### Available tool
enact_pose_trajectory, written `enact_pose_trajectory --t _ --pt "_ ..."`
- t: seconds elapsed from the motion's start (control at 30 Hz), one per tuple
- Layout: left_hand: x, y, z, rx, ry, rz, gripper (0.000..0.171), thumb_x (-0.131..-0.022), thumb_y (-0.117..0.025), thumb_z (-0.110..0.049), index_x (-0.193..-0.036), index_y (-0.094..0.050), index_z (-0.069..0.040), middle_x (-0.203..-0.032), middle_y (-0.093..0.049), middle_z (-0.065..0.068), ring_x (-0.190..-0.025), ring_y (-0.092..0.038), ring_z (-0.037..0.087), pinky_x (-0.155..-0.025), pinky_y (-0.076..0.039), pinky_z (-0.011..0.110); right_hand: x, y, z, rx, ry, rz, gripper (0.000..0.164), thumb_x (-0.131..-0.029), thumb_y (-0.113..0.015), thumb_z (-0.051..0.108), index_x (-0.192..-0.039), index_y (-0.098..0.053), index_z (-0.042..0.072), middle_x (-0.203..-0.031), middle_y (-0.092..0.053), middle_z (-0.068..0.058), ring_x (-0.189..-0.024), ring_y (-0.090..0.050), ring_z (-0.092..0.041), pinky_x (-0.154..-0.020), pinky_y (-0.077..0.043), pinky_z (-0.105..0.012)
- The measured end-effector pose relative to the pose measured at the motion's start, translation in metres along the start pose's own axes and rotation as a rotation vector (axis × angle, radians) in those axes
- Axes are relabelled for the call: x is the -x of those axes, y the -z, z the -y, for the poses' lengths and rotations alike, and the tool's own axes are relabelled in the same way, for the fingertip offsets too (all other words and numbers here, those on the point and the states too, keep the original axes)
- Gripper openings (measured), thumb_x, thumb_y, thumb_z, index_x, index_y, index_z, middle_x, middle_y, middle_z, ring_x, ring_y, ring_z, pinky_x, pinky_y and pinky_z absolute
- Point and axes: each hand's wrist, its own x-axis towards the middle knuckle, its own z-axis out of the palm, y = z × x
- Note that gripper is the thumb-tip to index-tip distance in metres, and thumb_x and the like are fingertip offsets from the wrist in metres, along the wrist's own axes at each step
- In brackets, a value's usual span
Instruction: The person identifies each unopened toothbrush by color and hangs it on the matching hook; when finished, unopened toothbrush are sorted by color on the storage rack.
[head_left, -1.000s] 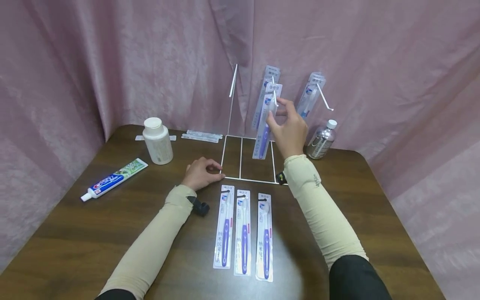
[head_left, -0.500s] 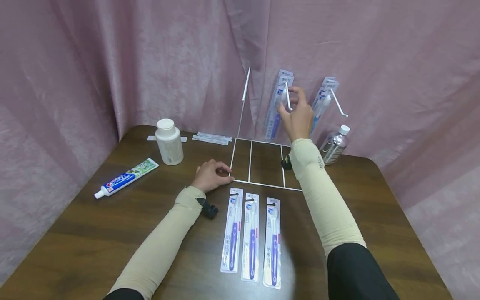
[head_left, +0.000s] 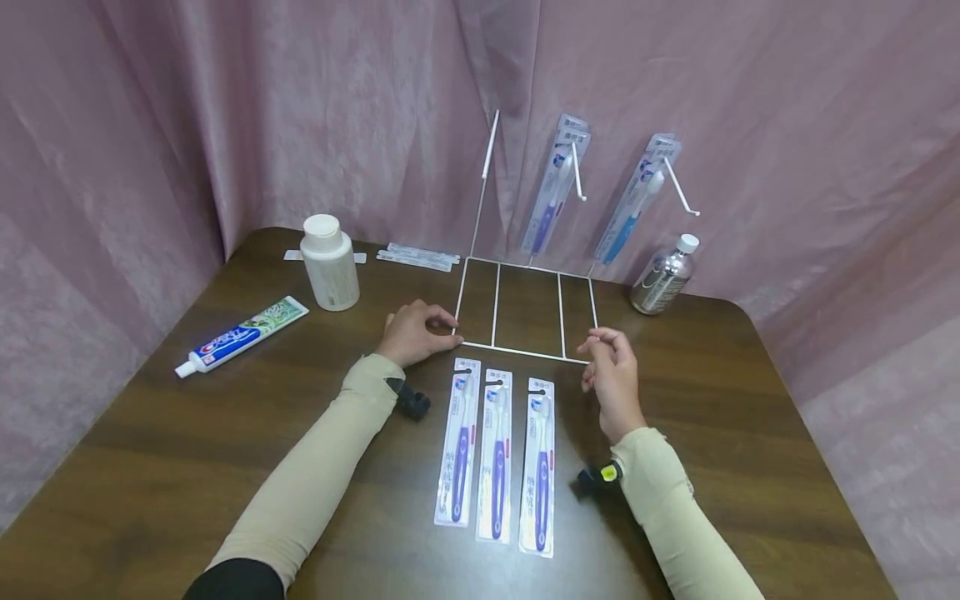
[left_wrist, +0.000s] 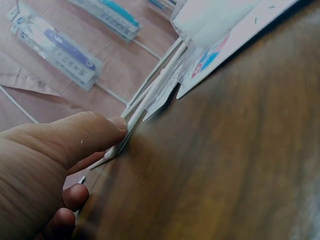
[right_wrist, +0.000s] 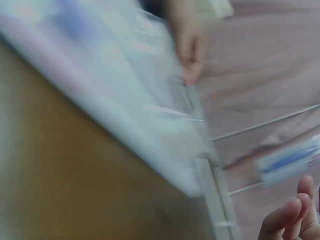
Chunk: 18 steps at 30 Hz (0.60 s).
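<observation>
In the head view my left hand (head_left: 417, 333) pinches the front left corner of a white wire display rack (head_left: 525, 352); the left wrist view shows the thumb (left_wrist: 97, 132) pressed on the wire. My right hand (head_left: 613, 383) is at the rack's front right corner, fingers loosely bent, holding nothing. Packaged toothbrushes hang on the rack's middle hook, a purple-handled one (head_left: 546, 218) in front, and on the right hook, a blue-handled one (head_left: 622, 229) in front. The left hook (head_left: 491, 146) is bare. Three purple toothbrush packs (head_left: 459, 467) lie side by side before the rack.
A toothpaste tube (head_left: 243, 336) and a white bottle (head_left: 330, 271) lie and stand on the left of the brown table (head_left: 720, 417). Flat clear strips (head_left: 417, 257) lie behind. A silver bottle (head_left: 662, 279) stands right of the rack, before a pink curtain (head_left: 337, 108).
My right hand slid a purple toothbrush pack back along the middle hook, let go of it, and came down to the rack's front right corner. The left hand stayed on its corner.
</observation>
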Motion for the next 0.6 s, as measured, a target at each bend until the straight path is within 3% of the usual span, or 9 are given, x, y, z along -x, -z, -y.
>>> enact_pose_trajectory --t 0.07,0.17,0.4,0.6 --pt "0.000 0.001 -0.003 0.000 0.003 0.002 0.033 -0.085 -0.087 -0.044 -0.110 -0.079 -0.024 -0.110 -0.064 0.001 -0.107 -0.057 0.022 -0.102 -0.030 0.053 0.014 0.006 -0.013 0.046 -0.048 0.016 0.016 -0.109 -0.052 0.012 -0.120 -0.055 0.001 -0.087 -0.066 0.001 -0.058 -0.047 -0.009 -0.054 -0.043 -0.021" --pt "0.001 0.002 -0.006 0.001 0.006 0.003 0.034 -0.085 -0.087 -0.043 -0.111 -0.079 -0.023 -0.111 -0.065 0.002 -0.107 -0.057 0.023 -0.102 -0.030 0.052 0.025 0.011 -0.026 0.151 -0.038 0.077 0.019 -0.108 -0.057 0.012 -0.119 -0.060 -0.003 -0.092 -0.068 -0.001 -0.071 -0.056 -0.011 -0.064 -0.046 -0.022" --pt "0.002 0.001 -0.003 -0.008 0.007 0.006 0.034 -0.086 -0.086 -0.044 -0.113 -0.079 -0.024 -0.113 -0.065 0.003 -0.108 -0.058 0.024 -0.103 -0.030 0.053 0.029 0.020 -0.037 0.605 0.196 0.413 0.032 -0.093 -0.081 0.020 -0.121 -0.072 0.008 -0.105 -0.064 -0.005 -0.093 -0.054 -0.020 -0.080 -0.044 -0.029" --pt "-0.002 -0.001 0.002 -0.005 0.000 0.004 0.033 -0.086 -0.085 -0.047 -0.111 -0.079 -0.026 -0.112 -0.064 0.002 -0.108 -0.056 0.025 -0.102 -0.029 0.054 0.028 0.027 -0.035 0.696 0.255 0.527 0.046 -0.082 -0.092 0.027 -0.121 -0.074 0.010 -0.111 -0.063 -0.003 -0.100 -0.054 -0.021 -0.088 -0.045 -0.035"
